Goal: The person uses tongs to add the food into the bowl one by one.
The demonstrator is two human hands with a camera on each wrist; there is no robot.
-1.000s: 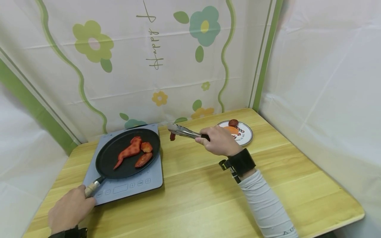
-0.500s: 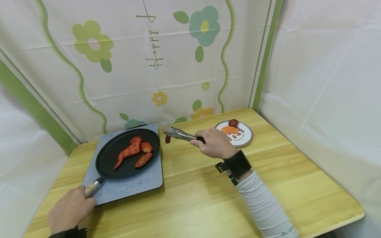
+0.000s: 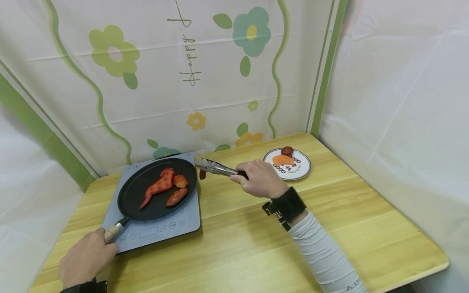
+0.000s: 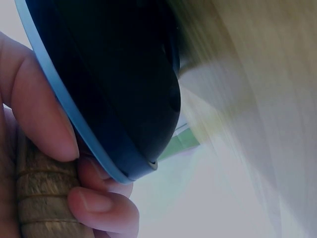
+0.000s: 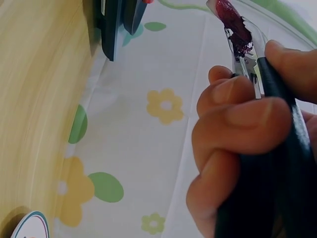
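Observation:
My left hand [image 3: 88, 254] grips the wooden handle [image 4: 47, 198] of a black frying pan [image 3: 135, 191], which sits on a grey induction cooktop [image 3: 157, 234]. In the pan lie a long red piece of food [image 3: 161, 186], a small orange-brown chunk [image 3: 180, 181] and a brown chicken wing-like piece [image 3: 177, 197]. My right hand [image 3: 261, 178] holds metal tongs [image 3: 216, 167] with dark handles. Pinched in the tongs' tips is a dark red piece of food [image 5: 234, 25], hanging just right of the pan's rim in the head view.
A white plate [image 3: 302, 171] with printed decoration stands at the back right. On it are an orange slice [image 3: 283, 160] and a round brown piece [image 3: 287, 151]. A flowered curtain [image 3: 154, 101] hangs behind the wooden table [image 3: 256, 252].
My right hand has moved left, carrying the tongs and the dark red piece toward the pan, so more of the plate shows. The left hand and pan have not moved.

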